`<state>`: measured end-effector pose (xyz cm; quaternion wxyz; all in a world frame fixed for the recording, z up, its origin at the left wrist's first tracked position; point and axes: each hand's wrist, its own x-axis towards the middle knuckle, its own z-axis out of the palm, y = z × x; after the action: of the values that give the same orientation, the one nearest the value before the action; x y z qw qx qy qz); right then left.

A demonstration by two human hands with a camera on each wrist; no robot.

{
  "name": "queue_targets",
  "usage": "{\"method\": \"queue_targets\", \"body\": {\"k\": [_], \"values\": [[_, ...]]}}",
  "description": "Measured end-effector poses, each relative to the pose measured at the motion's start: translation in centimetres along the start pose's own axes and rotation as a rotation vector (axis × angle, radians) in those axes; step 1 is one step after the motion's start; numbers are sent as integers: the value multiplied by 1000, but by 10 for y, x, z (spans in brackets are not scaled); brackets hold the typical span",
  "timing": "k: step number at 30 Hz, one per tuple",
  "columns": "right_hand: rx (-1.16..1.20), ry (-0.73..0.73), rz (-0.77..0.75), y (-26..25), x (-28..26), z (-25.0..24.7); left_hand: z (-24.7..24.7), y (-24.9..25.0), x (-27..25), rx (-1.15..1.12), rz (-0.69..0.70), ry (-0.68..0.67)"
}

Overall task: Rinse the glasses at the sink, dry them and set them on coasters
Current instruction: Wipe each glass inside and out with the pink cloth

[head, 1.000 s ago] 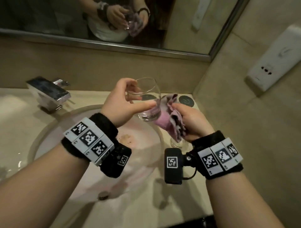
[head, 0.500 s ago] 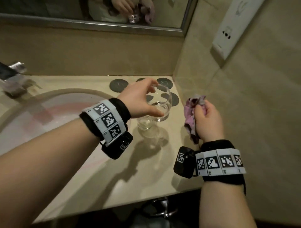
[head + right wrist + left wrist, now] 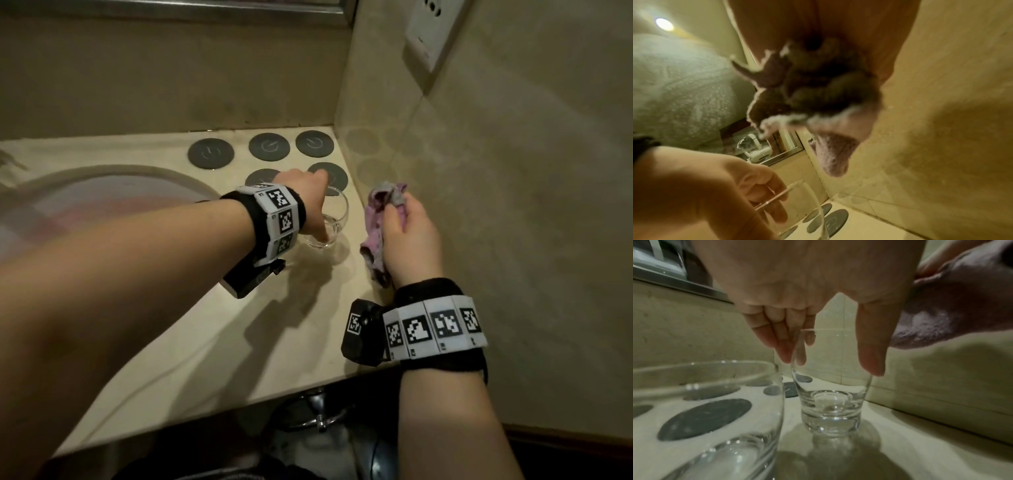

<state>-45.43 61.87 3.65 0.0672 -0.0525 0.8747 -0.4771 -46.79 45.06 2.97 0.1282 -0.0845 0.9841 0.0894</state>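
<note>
Left hand pinches glass rim-down on bare counter, coasters at 12 o'clock, second glass only in left wrist view, right hand at 3 o'clock clutching pink cloth.

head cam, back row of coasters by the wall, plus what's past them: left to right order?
Left coaster → middle coaster → right coaster → side wall with the white wall socket.
</note>
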Motion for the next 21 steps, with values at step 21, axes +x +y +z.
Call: {"method": "queue_targets", "body": {"k": [21], "values": [[8,11,-123,4,24,-1,22,19,26,40,-66,25]]}}
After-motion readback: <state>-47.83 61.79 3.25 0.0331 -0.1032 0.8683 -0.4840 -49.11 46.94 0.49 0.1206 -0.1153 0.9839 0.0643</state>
